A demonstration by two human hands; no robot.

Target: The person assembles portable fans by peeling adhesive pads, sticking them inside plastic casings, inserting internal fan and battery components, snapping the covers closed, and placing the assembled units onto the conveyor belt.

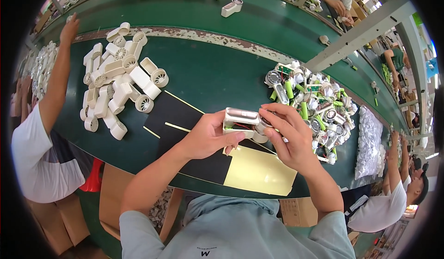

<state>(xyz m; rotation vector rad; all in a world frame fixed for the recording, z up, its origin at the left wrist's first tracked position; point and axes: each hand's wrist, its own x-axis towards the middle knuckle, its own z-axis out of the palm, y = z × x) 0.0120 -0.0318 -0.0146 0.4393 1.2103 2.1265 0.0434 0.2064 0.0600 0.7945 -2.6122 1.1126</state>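
Over the near middle of the table I hold a partly assembled handheld fan [242, 116], its casing open along one side. Its body is white with a silvery part on top, and red wires and a bit of green show inside. My left hand [207, 136] is closed round the body end, thumb along the near side. The fingers of my right hand [290, 132] pinch the round fan-head end and hide most of it. Below my hands lies a pale yellow sheet [260, 170] on a black mat [203, 169] with yellow strips.
White fan casings [118, 81] are heaped at left. At right is a pile of fan innards [319, 106] with green batteries and wires, beside clear plastic bags [369, 143]. A green conveyor belt [166, 7] carries scattered parts beyond a worn ledge. A metal post [360, 32] rises at right; co-workers sit on both sides.
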